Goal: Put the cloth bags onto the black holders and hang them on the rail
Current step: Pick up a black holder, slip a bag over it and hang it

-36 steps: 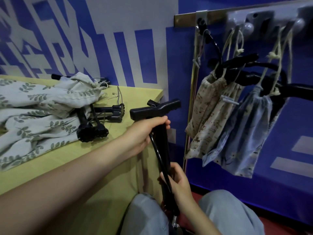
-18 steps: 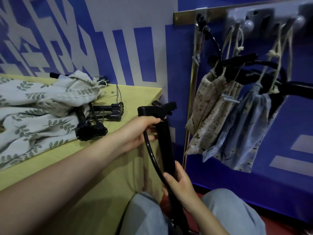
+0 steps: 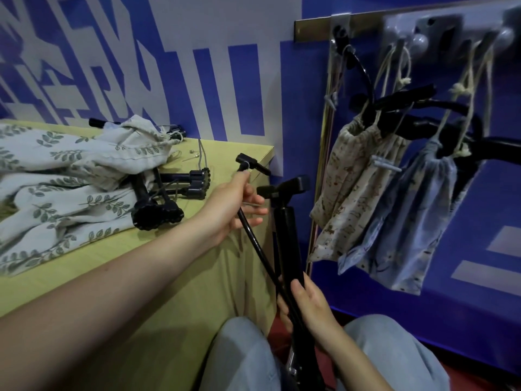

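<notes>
Black hose (image 3: 255,238) pinched by left hand (image 3: 228,210); right hand (image 3: 307,303) apparently gripping holder (image 3: 287,235)

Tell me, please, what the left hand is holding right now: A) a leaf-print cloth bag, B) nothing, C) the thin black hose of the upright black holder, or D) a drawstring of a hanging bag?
C: the left hand pinches the thin black hose near its angled end, while the right hand grips the holder lower down; the leaf-print bags lie untouched on the table.
</notes>
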Action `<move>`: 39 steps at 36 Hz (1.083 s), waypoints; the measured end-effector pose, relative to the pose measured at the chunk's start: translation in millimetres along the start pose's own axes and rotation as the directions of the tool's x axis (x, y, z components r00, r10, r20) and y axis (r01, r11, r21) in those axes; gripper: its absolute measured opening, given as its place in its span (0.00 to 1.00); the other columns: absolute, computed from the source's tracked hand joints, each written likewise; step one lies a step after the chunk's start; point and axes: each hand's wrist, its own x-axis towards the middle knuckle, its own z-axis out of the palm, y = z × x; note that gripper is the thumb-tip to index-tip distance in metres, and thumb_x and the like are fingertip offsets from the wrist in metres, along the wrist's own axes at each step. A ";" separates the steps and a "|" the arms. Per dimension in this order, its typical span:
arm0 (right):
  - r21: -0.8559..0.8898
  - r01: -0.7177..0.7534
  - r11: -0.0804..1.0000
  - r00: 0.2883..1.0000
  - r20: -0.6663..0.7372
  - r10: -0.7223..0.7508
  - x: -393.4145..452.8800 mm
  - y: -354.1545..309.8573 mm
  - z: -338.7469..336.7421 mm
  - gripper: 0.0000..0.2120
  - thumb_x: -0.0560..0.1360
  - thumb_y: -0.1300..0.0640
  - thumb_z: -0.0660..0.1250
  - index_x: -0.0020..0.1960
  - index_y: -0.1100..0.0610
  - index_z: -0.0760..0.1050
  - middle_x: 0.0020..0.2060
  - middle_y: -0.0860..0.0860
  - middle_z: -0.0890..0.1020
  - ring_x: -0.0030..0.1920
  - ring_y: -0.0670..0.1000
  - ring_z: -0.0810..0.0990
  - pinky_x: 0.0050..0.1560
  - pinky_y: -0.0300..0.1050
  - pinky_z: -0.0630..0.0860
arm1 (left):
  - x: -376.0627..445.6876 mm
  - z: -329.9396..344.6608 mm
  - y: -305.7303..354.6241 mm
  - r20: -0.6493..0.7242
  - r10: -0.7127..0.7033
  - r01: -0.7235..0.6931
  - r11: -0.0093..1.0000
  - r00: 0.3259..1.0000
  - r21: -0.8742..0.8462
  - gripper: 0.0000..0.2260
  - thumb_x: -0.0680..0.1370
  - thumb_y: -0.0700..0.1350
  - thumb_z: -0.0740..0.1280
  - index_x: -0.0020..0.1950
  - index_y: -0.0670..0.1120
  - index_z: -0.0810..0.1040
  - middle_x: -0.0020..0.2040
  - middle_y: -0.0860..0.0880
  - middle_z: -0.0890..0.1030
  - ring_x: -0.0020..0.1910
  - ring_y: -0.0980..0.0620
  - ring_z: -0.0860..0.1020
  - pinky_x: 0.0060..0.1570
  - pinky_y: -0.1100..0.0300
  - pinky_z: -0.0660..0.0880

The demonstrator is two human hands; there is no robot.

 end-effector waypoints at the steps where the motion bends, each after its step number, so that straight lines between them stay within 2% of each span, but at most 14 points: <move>1: 0.022 0.008 1.000 1.000 0.019 -0.009 0.3 -1.2 0.3 0.38 0.64 0.26 0.67 0.59 0.55 0.71 0.35 0.48 0.77 0.27 0.42 0.76 0.30 0.36 0.71 | 0.6 0.1 0.2 -0.014 0.011 -0.011 1.000 1.000 0.005 0.16 0.81 0.53 0.54 0.37 0.47 0.67 0.30 0.48 0.76 0.31 0.47 0.79 0.34 0.55 0.79; 3: 0.102 0.012 0.995 0.999 0.049 -0.017 1.7 -0.1 -1.4 0.36 0.65 0.32 0.69 0.56 0.62 0.69 0.31 0.54 0.76 0.21 0.50 0.74 0.22 0.38 0.70 | 1.8 -0.4 0.7 -0.018 0.022 -0.022 1.000 1.000 -0.005 0.15 0.80 0.51 0.49 0.37 0.48 0.65 0.27 0.49 0.71 0.26 0.47 0.75 0.30 0.59 0.74; 5: 0.164 -0.014 0.986 0.997 0.075 0.002 2.1 -0.3 -1.9 0.34 0.64 0.36 0.70 0.54 0.65 0.70 0.29 0.55 0.77 0.21 0.52 0.74 0.22 0.40 0.72 | 3.2 -1.6 0.9 0.001 0.038 -0.038 0.999 0.999 -0.003 0.14 0.80 0.49 0.48 0.38 0.47 0.66 0.27 0.49 0.70 0.25 0.47 0.71 0.29 0.60 0.71; 9: 0.305 -0.165 0.938 0.981 0.150 0.123 6.9 -1.5 -3.3 0.42 0.49 0.36 0.82 0.50 0.64 0.77 0.30 0.56 0.76 0.24 0.52 0.75 0.21 0.42 0.74 | -3.5 3.7 1.2 0.142 0.016 -0.015 1.000 0.990 -0.007 0.11 0.81 0.45 0.51 0.40 0.46 0.67 0.30 0.48 0.69 0.26 0.51 0.67 0.24 0.64 0.70; 12: 0.302 -0.240 0.922 0.954 0.247 0.167 9.4 -8.6 -4.8 0.45 0.46 0.37 0.82 0.52 0.64 0.75 0.27 0.54 0.76 0.22 0.51 0.74 0.19 0.40 0.72 | -4.9 4.9 -0.3 0.155 0.038 -0.038 0.999 0.987 -0.007 0.09 0.83 0.45 0.57 0.44 0.44 0.69 0.30 0.48 0.70 0.27 0.52 0.69 0.26 0.62 0.72; 14: 0.309 -0.243 0.920 0.953 0.254 0.166 9.4 -8.6 -6.1 0.44 0.50 0.35 0.81 0.53 0.63 0.74 0.26 0.54 0.75 0.20 0.51 0.73 0.19 0.40 0.72 | -3.0 1.7 -0.7 0.152 0.060 -0.061 0.998 0.987 0.004 0.09 0.82 0.44 0.60 0.43 0.44 0.71 0.31 0.48 0.73 0.28 0.52 0.72 0.28 0.62 0.74; 18: 0.267 -0.109 0.957 0.990 0.118 0.080 4.2 -0.3 -9.8 0.42 0.62 0.29 0.71 0.60 0.62 0.74 0.27 0.57 0.74 0.20 0.52 0.73 0.21 0.38 0.70 | -1.3 -1.4 -2.5 0.217 0.070 -0.091 0.992 0.974 0.092 0.02 0.78 0.41 0.66 0.46 0.46 0.76 0.37 0.49 0.78 0.35 0.54 0.78 0.38 0.62 0.78; 22: 0.336 -0.140 0.931 0.984 0.153 0.093 0.6 -3.0 -7.5 0.44 0.54 0.35 0.79 0.54 0.66 0.70 0.29 0.59 0.76 0.21 0.54 0.75 0.21 0.39 0.71 | -4.4 2.7 -4.0 0.307 0.077 -0.096 0.994 0.949 0.048 0.06 0.78 0.37 0.65 0.54 0.44 0.76 0.41 0.47 0.79 0.41 0.52 0.79 0.47 0.58 0.80; 25: 0.343 -0.128 0.931 0.985 0.155 0.079 -1.0 -2.8 -6.1 0.40 0.52 0.38 0.82 0.50 0.64 0.72 0.32 0.59 0.78 0.25 0.54 0.76 0.26 0.42 0.74 | -7.0 5.0 -5.4 0.352 0.156 -0.231 0.956 0.923 0.183 0.10 0.78 0.37 0.66 0.59 0.43 0.76 0.40 0.50 0.80 0.40 0.55 0.79 0.43 0.63 0.80; 27: 0.328 -0.105 0.939 0.987 0.152 0.057 -1.1 -2.2 -5.4 0.36 0.56 0.39 0.81 0.50 0.63 0.73 0.33 0.58 0.77 0.27 0.53 0.75 0.29 0.43 0.73 | -8.6 7.1 -6.5 0.347 0.227 -0.333 0.900 0.910 0.283 0.08 0.77 0.37 0.67 0.56 0.45 0.77 0.38 0.53 0.80 0.37 0.59 0.79 0.40 0.64 0.79; 31: 0.336 -0.115 0.935 0.987 0.144 0.069 -0.6 -4.5 -6.4 0.27 0.63 0.41 0.77 0.48 0.60 0.73 0.32 0.58 0.75 0.24 0.52 0.71 0.25 0.41 0.69 | -5.4 7.9 -8.2 0.251 0.369 -0.444 0.792 0.895 0.419 0.04 0.75 0.38 0.70 0.47 0.47 0.77 0.41 0.48 0.79 0.39 0.55 0.76 0.45 0.64 0.73; 34: 0.328 -0.155 0.932 0.984 0.137 0.115 -1.4 -5.5 -8.1 0.27 0.69 0.39 0.70 0.52 0.61 0.71 0.30 0.56 0.73 0.23 0.51 0.69 0.23 0.41 0.69 | 0.7 3.9 -11.1 0.228 0.365 -0.430 0.743 0.903 0.513 0.05 0.76 0.41 0.70 0.44 0.49 0.75 0.41 0.52 0.78 0.41 0.54 0.76 0.49 0.60 0.72; 36: 0.296 -0.156 0.942 0.984 0.132 0.121 -1.7 -5.8 -9.0 0.31 0.72 0.35 0.62 0.56 0.63 0.73 0.29 0.55 0.71 0.22 0.49 0.68 0.23 0.40 0.68 | 3.4 2.3 -13.9 0.222 0.317 -0.386 0.714 0.922 0.584 0.03 0.77 0.43 0.68 0.47 0.48 0.75 0.43 0.51 0.78 0.44 0.52 0.76 0.48 0.56 0.73; 39: 0.259 -0.146 0.955 0.983 0.148 0.110 -1.0 -8.0 -8.9 0.36 0.68 0.30 0.63 0.56 0.61 0.76 0.27 0.54 0.70 0.21 0.49 0.67 0.23 0.41 0.66 | 2.7 3.1 -15.1 0.228 0.275 -0.357 0.692 0.934 0.627 0.05 0.78 0.47 0.67 0.51 0.47 0.75 0.50 0.45 0.80 0.50 0.46 0.78 0.52 0.50 0.76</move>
